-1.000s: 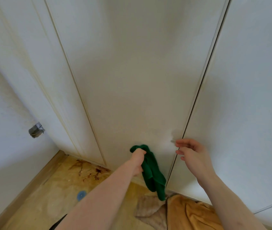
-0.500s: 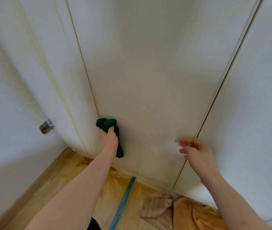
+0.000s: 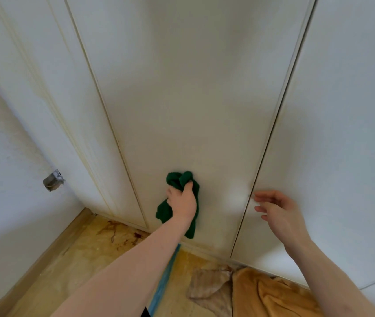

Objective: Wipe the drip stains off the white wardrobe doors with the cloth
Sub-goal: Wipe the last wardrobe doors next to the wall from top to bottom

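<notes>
A: Where is the cloth [image 3: 183, 184]?

B: Bunched dark green, pressed against the lower part of the middle wardrobe door [image 3: 182, 99], a little above the floor. The left hand [image 3: 183, 203] grips it, fingers curled round the wad, and a loose tail hangs below the wrist, in front of the door's bottom edge.

A: And the other hand?

B: The right hand [image 3: 278, 211] holds nothing. Its fingers are relaxed and spread, hovering by the dark gap between the middle door and the right door [image 3: 342, 133] (whether the fingertips touch the panel, I cannot tell).

A: Any stains to see?

B: Faint yellowish drip lines [image 3: 44, 99] run down the left door [image 3: 51, 88] and its edge, and the foot of the middle door looks yellowed.

A: Any writing or labels?

B: None I can read. A small grey fitting [image 3: 53, 180] sits on the white wall [image 3: 3, 179] at the left, with no lettering that I can make out.

A: What lies below?

B: Yellowish stained floor covering [image 3: 86, 252] with reddish-brown marks [image 3: 115, 232] near the left door, a strip of blue tape [image 3: 163, 284] running beside the left forearm, a crumpled beige rag [image 3: 207, 284], and an orange-brown towel [image 3: 271, 296] at the foot of the right door
</notes>
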